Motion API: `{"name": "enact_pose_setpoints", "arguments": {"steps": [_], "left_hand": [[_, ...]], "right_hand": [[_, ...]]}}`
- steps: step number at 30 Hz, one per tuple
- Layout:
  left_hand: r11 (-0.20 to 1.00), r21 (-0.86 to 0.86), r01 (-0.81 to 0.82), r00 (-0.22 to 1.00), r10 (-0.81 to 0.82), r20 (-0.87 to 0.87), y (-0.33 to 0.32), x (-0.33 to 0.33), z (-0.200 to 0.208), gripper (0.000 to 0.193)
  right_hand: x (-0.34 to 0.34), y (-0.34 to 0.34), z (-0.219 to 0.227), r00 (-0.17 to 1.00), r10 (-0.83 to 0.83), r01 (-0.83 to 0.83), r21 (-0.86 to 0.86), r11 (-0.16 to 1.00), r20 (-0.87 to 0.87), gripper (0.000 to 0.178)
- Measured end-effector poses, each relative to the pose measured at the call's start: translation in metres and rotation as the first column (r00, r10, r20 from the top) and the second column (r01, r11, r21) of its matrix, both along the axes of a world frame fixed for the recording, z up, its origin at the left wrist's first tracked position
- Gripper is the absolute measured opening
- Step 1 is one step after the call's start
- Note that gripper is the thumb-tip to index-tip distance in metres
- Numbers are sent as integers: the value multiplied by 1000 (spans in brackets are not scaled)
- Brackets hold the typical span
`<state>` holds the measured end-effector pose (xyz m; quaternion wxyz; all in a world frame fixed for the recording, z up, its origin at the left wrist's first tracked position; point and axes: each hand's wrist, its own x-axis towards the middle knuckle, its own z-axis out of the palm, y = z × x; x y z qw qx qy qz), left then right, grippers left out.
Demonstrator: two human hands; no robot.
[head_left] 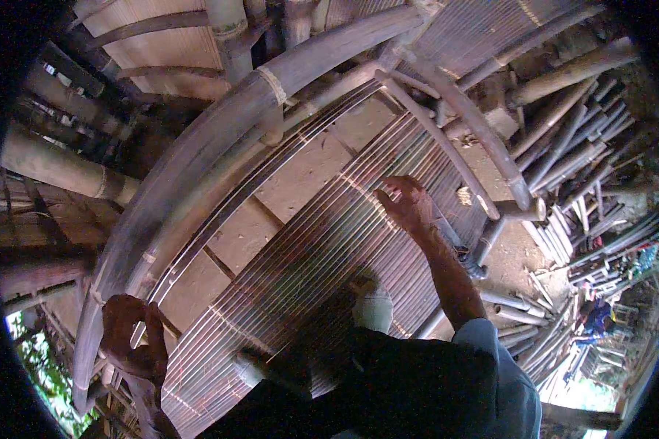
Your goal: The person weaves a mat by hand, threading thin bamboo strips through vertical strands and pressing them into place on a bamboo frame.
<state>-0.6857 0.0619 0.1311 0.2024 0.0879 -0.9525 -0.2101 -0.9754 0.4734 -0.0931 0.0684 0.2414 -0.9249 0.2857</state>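
A bamboo bench or bed frame fills the middle, its seat made of many thin parallel bamboo slats (300, 256) tied with pale lashing. Along its far side, apart from the others, runs a long thin bamboo strip (220, 208). At the lower left, my left hand (133, 336) is curled around this strip's near end, thumb and fingers bent about it. My right hand (405, 201) hovers over or rests on the slats beside a lashing row; contact is hard to tell. Its fingers are bent but apart, and nothing shows in them.
A thick curved bamboo pole (220, 110) forms the far rail. Bare earth shows through a gap between strip and slats. Pale footwear (373, 307) shows at the slats below me. Cut bamboo poles (578, 146) are piled at the right, and a person (597, 318) is in the right background.
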Motion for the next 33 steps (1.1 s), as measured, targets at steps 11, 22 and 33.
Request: {"name": "enact_pose_setpoints", "arguments": {"steps": [11,22,33], "left_hand": [[938,-4,346,821,-301,486,59,-75,-1,20],[956,112,273,948,-287,139,179,-242,-216,27],[962,235,139,963,-187,195,197,-233,-263,46]], "right_hand": [[28,-7,-27,995,-50,51,9,999,-92,17],[5,8,-28,999,20,-18,49,999,-47,13],[24,-5,-18,976,-201,196,67,978,82,14]]}}
